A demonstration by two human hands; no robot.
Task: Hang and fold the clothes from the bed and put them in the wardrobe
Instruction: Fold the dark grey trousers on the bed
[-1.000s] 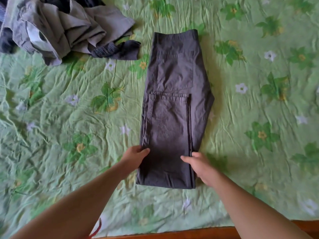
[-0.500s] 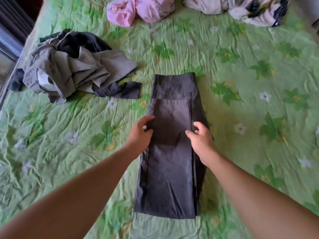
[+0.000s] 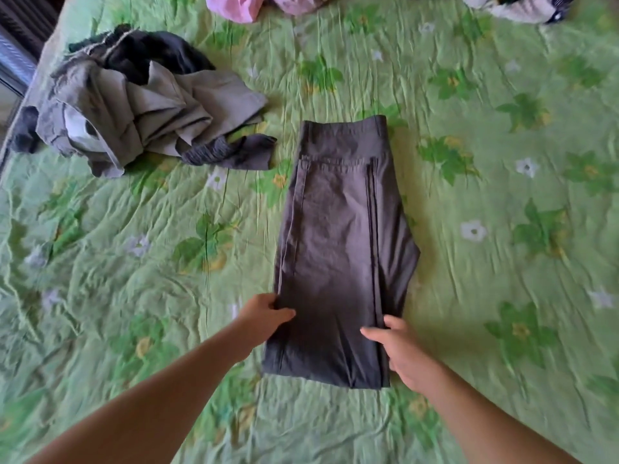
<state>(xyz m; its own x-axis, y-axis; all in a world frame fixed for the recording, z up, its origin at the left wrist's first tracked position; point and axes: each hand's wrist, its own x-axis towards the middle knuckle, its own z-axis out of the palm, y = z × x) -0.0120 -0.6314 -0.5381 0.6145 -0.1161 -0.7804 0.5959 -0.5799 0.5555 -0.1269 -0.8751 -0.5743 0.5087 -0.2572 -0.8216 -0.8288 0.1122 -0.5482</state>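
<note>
Grey trousers [image 3: 338,249] between left hand [image 3: 266,314], right hand [image 3: 403,349]

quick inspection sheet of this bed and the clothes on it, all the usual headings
surface: green floral bedspread, wrinkled.
job's things: dark trousers folded flat mid-bed; grey and black heap at upper left, unfolded.
clutter: pink garment and pale patterned garment at the far edge, partly cropped.
hands: left hand grips the trousers' left edge; right hand grips their right edge, both towards the near end.
cables: nothing seen.
surroundings: dark fixture beyond the bed's left side, too unclear to identify.
</note>
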